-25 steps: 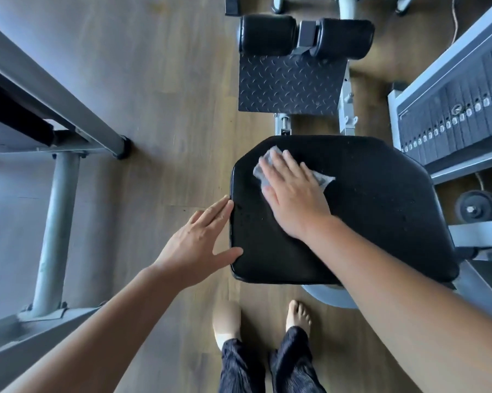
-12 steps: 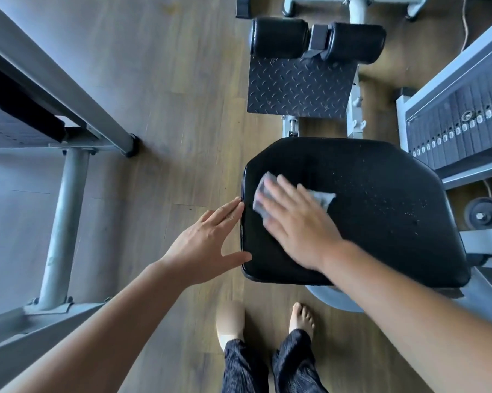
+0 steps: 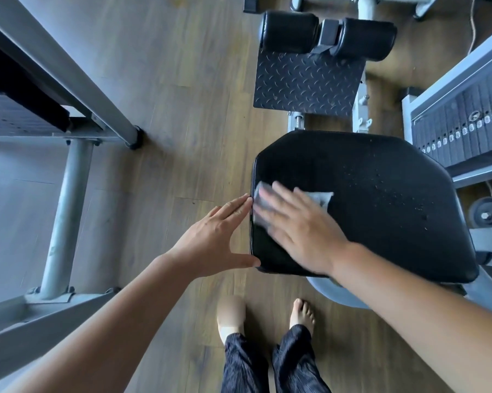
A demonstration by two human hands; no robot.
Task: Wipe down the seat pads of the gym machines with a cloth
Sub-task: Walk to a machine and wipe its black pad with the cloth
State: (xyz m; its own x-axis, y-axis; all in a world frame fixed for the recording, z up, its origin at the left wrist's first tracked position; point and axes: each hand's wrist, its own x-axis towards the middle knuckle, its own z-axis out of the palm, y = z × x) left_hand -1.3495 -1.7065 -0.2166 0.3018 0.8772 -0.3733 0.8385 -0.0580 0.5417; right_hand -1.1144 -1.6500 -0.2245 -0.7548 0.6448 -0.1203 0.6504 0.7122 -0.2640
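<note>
At seat pad (image 3: 381, 222) left edge: right hand (image 3: 304, 231) flat, pressing cloth (image 3: 321, 198); left hand (image 3: 210, 242) fingers (image 3: 233, 207) straight, touching edge.

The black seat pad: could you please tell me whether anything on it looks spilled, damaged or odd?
Small pale droplets speckle the right half of the black padded seat, likely unwiped spray. The right hand presses the grey cloth flat near the left edge, away from them. No tear shows.
</note>
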